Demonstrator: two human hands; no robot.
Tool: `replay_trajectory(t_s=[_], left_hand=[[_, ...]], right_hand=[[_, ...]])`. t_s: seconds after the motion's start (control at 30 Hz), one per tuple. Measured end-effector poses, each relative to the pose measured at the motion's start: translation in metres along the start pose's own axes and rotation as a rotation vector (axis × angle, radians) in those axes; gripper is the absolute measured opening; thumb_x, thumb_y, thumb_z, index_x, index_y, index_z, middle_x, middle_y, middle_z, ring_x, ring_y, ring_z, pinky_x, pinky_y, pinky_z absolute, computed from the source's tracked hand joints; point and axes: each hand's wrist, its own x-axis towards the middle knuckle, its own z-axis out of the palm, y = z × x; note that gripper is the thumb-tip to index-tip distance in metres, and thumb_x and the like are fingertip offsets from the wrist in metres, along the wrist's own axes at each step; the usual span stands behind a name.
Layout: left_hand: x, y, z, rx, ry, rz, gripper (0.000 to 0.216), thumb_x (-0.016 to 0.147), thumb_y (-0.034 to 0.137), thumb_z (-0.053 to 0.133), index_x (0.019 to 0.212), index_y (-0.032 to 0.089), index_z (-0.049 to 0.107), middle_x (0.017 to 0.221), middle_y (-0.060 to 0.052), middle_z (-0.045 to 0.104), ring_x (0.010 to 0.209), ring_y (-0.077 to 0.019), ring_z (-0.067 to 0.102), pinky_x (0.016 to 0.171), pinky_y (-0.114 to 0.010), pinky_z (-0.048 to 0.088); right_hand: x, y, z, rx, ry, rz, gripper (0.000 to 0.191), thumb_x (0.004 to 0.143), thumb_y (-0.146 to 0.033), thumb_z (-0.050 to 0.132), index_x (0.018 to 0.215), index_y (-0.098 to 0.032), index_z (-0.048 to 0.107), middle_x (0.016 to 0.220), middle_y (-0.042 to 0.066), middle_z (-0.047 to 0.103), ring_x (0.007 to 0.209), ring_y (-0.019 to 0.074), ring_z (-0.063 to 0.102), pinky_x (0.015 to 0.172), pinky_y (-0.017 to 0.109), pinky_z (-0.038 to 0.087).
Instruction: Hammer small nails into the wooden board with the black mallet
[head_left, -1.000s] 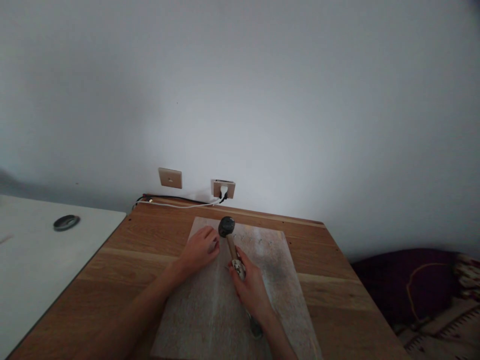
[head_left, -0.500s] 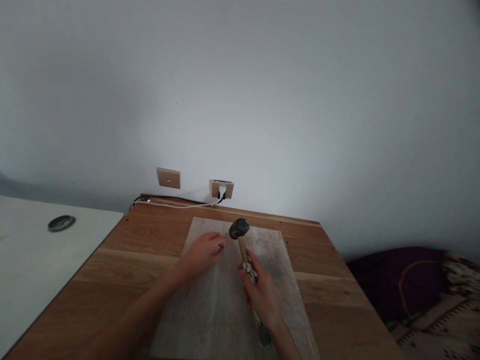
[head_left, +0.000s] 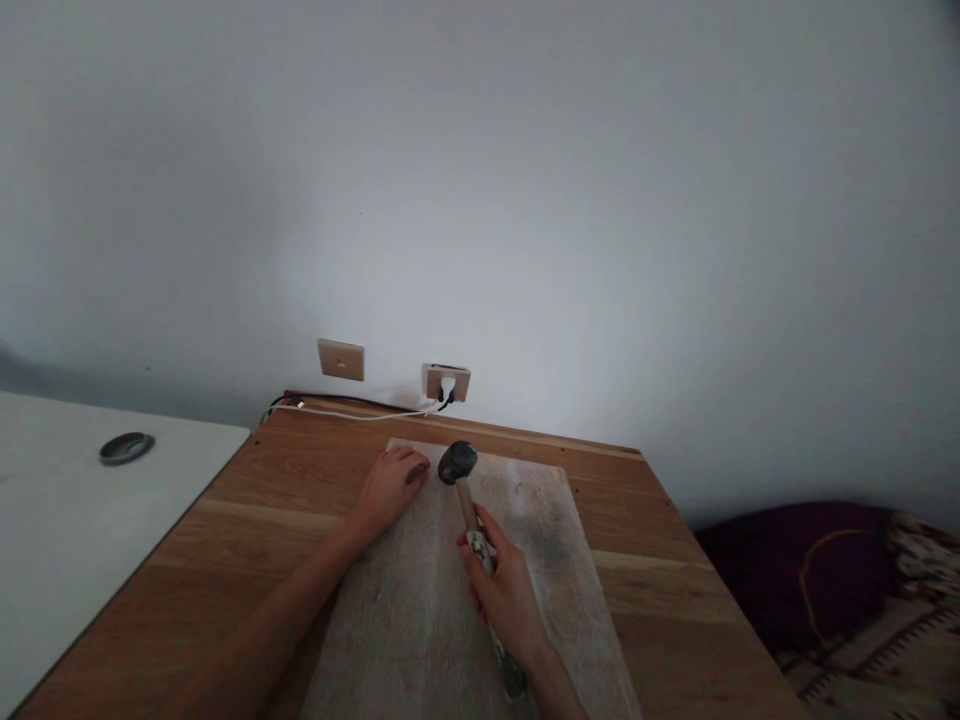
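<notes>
My right hand (head_left: 506,595) is wrapped round the handle of a hammer (head_left: 466,500) with a short, dark, rounded head and a wooden handle, patterned or taped at the grip. Its head hangs over the upper part of a pale, worn board (head_left: 450,620), just right of my left hand (head_left: 390,490). That hand rests at the board's upper left edge, fingers curled in and pressed together. Whatever they may hold is too small or hidden to make out. A few tiny dark marks or nails show on the board's upper right.
Beneath the board is a brown wooden tabletop (head_left: 247,510). White and black cables (head_left: 360,412) run along its back edge to a wall socket (head_left: 448,383). At left, a dark round dish (head_left: 127,448) sits on a white surface (head_left: 60,540). Purple fabric (head_left: 795,560) lies at right.
My left hand has drawn back to the left and its fingers have curled in at the board's edge. The hammer, held in my right hand, has shifted slightly left.
</notes>
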Motion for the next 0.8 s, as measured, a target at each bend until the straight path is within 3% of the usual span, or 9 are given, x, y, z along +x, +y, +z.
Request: replay_trajectory(t_s=[0.1,0.23,0.33,0.43,0.53,0.6,0.7,0.8], left_hand=[[0.002,-0.001,0.000,-0.066,-0.011,-0.052,0.026,0.089,0.015,0.058,0.110,0.021,0.071,0.105,-0.008,0.077,0.104,-0.0270,0.069,0.098,-0.043,0.049],[0.000,-0.007,0.003,-0.157,0.050,-0.093,0.057,0.081,0.013,0.062,0.137,0.021,0.056,0.121,-0.010,0.073,0.117,-0.0284,0.066,0.106,-0.046,0.048],[-0.004,-0.016,0.004,-0.184,0.151,-0.086,0.066,0.073,0.010,0.061,0.138,0.018,0.052,0.133,-0.013,0.066,0.127,-0.0289,0.060,0.111,-0.047,0.046],[-0.004,-0.025,0.000,-0.150,0.201,-0.135,0.059,0.072,0.009,0.056,0.131,0.016,0.056,0.131,-0.013,0.066,0.126,-0.0288,0.060,0.113,-0.049,0.046],[-0.007,-0.028,-0.006,-0.062,0.208,-0.229,0.043,0.078,0.014,0.054,0.120,0.015,0.063,0.124,-0.015,0.068,0.121,-0.0306,0.062,0.111,-0.050,0.048],[-0.014,-0.024,-0.009,-0.020,0.224,-0.274,0.038,0.082,0.020,0.052,0.118,0.015,0.065,0.121,-0.015,0.068,0.118,-0.0307,0.064,0.109,-0.050,0.049],[-0.038,-0.011,-0.006,0.021,0.242,-0.257,0.038,0.086,0.024,0.049,0.120,0.016,0.064,0.124,-0.014,0.067,0.120,-0.0296,0.063,0.110,-0.050,0.050],[-0.074,0.004,-0.003,0.087,0.192,-0.167,0.039,0.092,0.029,0.044,0.123,0.017,0.064,0.139,-0.015,0.061,0.131,-0.0307,0.058,0.112,-0.052,0.048]], right_hand=[[0.009,-0.005,0.008,-0.002,-0.015,-0.018,0.054,0.094,-0.038,0.058,0.145,-0.021,0.058,0.092,0.004,0.074,0.044,0.0100,0.053,0.041,0.021,0.047],[0.020,-0.012,0.019,-0.068,-0.066,-0.026,0.056,0.094,-0.038,0.057,0.147,-0.022,0.057,0.091,0.005,0.073,0.052,0.0140,0.059,0.047,0.024,0.050],[0.021,-0.014,0.026,-0.045,-0.097,-0.026,0.056,0.092,-0.037,0.059,0.146,-0.022,0.057,0.091,0.005,0.072,0.054,0.0145,0.060,0.049,0.025,0.051],[0.010,-0.012,0.032,0.109,-0.092,0.042,0.065,0.093,-0.040,0.059,0.155,-0.024,0.044,0.093,0.003,0.069,0.044,0.0096,0.050,0.040,0.022,0.043],[-0.013,-0.001,0.034,0.317,0.027,0.108,0.071,0.096,-0.050,0.055,0.158,-0.024,0.034,0.079,-0.003,0.063,0.041,0.0091,0.044,0.035,0.020,0.038],[-0.032,0.011,0.031,0.374,0.142,0.139,0.066,0.097,-0.057,0.052,0.150,-0.019,0.043,0.061,-0.007,0.055,0.041,0.0117,0.045,0.038,0.020,0.039],[-0.059,0.031,0.018,0.271,0.273,0.162,0.048,0.097,-0.058,0.051,0.122,-0.018,0.059,0.055,-0.006,0.054,0.046,0.0146,0.051,0.045,0.023,0.042],[-0.072,0.039,0.004,0.045,0.344,0.120,0.034,0.096,-0.053,0.054,0.107,-0.021,0.061,0.062,-0.004,0.060,0.055,0.0169,0.057,0.053,0.025,0.046]])
